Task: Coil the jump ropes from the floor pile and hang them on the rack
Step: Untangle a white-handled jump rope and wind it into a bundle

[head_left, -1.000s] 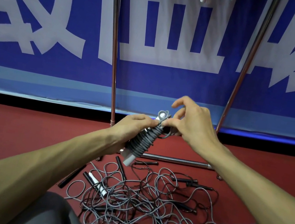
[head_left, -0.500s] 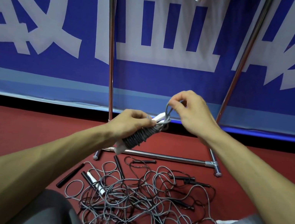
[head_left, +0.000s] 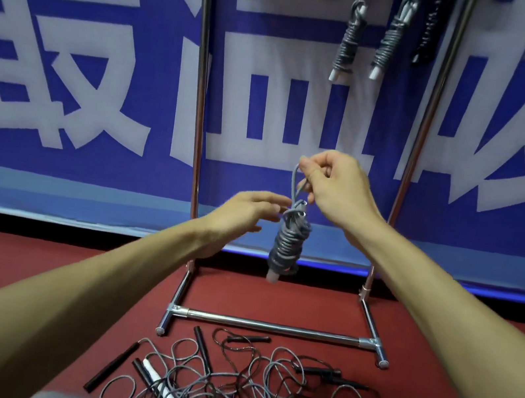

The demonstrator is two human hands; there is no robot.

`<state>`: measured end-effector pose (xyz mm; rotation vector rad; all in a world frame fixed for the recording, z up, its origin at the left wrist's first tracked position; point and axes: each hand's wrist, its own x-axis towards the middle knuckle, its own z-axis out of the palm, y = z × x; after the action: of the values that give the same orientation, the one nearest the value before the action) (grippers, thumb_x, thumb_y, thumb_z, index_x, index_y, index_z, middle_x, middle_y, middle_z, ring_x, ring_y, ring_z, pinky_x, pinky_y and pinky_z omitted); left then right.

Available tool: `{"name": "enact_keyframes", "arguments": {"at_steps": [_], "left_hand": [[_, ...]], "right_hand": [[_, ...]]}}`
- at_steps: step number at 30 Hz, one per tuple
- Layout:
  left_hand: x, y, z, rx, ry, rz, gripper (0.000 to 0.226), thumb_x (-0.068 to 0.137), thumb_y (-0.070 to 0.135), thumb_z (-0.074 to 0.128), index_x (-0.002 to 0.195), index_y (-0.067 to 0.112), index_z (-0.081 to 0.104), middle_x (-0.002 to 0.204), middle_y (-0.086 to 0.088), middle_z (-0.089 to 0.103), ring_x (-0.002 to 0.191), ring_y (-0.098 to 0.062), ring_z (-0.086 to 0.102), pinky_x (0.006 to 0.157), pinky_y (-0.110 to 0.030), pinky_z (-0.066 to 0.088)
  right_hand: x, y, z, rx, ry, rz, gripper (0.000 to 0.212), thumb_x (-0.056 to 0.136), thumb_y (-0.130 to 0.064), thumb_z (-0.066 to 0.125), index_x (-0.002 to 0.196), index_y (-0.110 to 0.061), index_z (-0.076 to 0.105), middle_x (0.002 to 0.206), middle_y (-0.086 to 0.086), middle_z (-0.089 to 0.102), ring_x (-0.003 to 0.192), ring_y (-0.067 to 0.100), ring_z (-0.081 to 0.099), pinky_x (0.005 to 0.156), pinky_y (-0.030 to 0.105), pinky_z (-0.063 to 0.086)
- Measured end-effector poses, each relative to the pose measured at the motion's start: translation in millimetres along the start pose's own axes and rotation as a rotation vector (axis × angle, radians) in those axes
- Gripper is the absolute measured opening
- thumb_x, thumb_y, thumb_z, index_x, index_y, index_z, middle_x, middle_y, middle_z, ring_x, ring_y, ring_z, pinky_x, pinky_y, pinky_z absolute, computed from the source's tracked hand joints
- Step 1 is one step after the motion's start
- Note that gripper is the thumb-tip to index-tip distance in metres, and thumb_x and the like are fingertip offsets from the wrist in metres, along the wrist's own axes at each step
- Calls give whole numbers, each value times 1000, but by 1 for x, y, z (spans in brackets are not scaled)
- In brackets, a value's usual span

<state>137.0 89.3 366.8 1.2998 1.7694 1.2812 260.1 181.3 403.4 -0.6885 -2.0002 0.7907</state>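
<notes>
The coiled rope [head_left: 288,241] hangs before the rack [head_left: 200,84], above the floor pile [head_left: 222,390], its top loop [head_left: 294,183] pinched by the right hand [head_left: 336,187]. The left hand [head_left: 241,216], fingers relaxed, holds nothing beside it. Probably light and limp; the loop is the natural hold.

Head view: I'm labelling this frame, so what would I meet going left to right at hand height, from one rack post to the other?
left rack post → left hand, open → coiled rope hanging by its loop → right hand pinching that loop → right rack post
</notes>
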Motion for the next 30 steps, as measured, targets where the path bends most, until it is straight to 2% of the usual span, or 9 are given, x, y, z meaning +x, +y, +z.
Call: {"name": "enact_keyframes", "arguments": {"at_steps": [2, 5, 9, 14, 19, 22, 25, 27, 30], "left_hand": [[6, 30, -4, -90, 67, 48, 29, 98, 26, 46, 105, 13, 71, 106, -3, 73, 103, -18, 67, 95, -40, 47], [13, 72, -5, -107, 103, 110, 39, 97, 44, 49, 96, 14, 73, 96, -2, 75, 95, -19, 70, 87, -40, 52], [21, 115, -1, 2, 151, 215, 22, 91, 29, 65, 92, 9, 75, 90, -5, 76, 90, -21, 71, 90, -41, 54], [41, 143, 2, 66, 230, 295, 15, 88, 14, 64, 83, 7, 75, 83, -8, 75, 79, -16, 73, 87, -40, 55], [77, 165, -2, 34, 398, 383, 17, 89, 10, 60, 77, 6, 72, 74, -11, 73, 71, -25, 72, 71, -43, 59], [106, 183, -15, 62, 486, 477, 21, 93, 12, 57, 75, 13, 69, 72, -10, 71, 65, -27, 71, 65, -44, 61], [143, 201, -34, 108, 582, 543, 20, 94, 17, 56, 78, 17, 67, 73, -6, 71, 58, -22, 70, 63, -47, 60], [167, 212, -46, 131, 601, 572, 17, 95, 21, 54, 82, 21, 65, 79, -4, 70, 59, -22, 71, 63, -47, 60], [202, 226, -68, 135, 598, 584, 16, 97, 25, 54, 84, 25, 63, 85, -4, 70, 62, -22, 71, 63, -44, 60]], "right_hand": [[17, -11, -14, -16, 76, -27, 22, 95, -34, 58, 83, -17, 64, 73, 5, 70, 66, 16, 61, 66, 26, 46], [42, -26, -36, -29, 181, -59, 22, 91, -37, 63, 79, -19, 65, 67, -1, 69, 68, 12, 63, 60, 22, 42], [65, -37, -57, 47, 241, -110, 18, 88, -33, 68, 77, -19, 66, 60, -8, 67, 53, -3, 59, 52, 11, 40], [93, -39, -73, 171, 223, -140, 15, 85, -29, 73, 74, -19, 68, 61, -5, 67, 57, 5, 62, 61, 24, 46], [129, -44, -89, 275, 245, -193, 8, 88, -16, 69, 87, -9, 73, 73, 5, 71, 56, 1, 59, 54, 18, 45], [158, -52, -92, 331, 206, -209, 10, 87, -8, 69, 96, -12, 72, 77, 3, 70, 67, 10, 62, 53, 18, 49], [191, -62, -92, 358, 138, -198, 29, 85, -6, 71, 109, -21, 69, 87, 7, 70, 76, 13, 64, 68, 30, 55], [216, -68, -91, 433, 135, -186, 33, 84, -3, 70, 114, -18, 69, 93, 12, 71, 76, 16, 66, 73, 31, 58], [256, -76, -86, 511, 169, -150, 34, 83, -3, 72, 115, -13, 68, 98, 6, 70, 69, 10, 65, 58, 17, 51]]}}
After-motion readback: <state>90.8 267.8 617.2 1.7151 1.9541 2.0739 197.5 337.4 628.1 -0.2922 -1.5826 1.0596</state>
